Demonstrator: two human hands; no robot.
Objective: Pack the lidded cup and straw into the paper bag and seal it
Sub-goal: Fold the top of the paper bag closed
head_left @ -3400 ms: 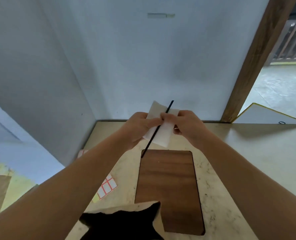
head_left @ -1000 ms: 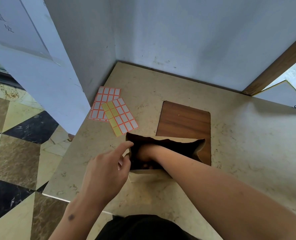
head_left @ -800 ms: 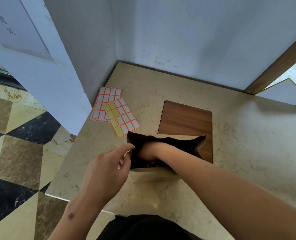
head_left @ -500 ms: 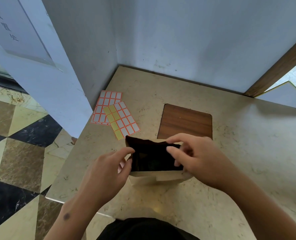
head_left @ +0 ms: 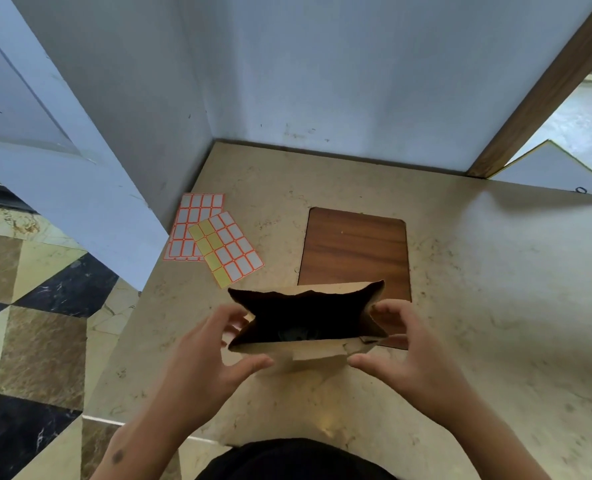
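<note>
The brown paper bag (head_left: 308, 355) stands upright on the beige stone counter (head_left: 478, 306), its mouth wide open toward me. Deep in its dark inside I make out a faint round shape (head_left: 292, 336), which may be the cup's lid. The straw is not visible. My left hand (head_left: 211, 355) cups the bag's left end, fingers on the side fold and thumb on the front face. My right hand (head_left: 408, 355) mirrors it on the right end, thumb touching the front flap.
Two sheets of orange-bordered stickers (head_left: 215, 237) lie at the left by the wall. A dark wooden panel (head_left: 356, 251) is set into the counter behind the bag. The counter's left edge drops to a tiled floor. A white board (head_left: 557, 171) leans at the far right.
My right hand came out of the bag and moved from over its mouth to its right end. My left hand shifted to hold the left end. The mouth has spread wider.
</note>
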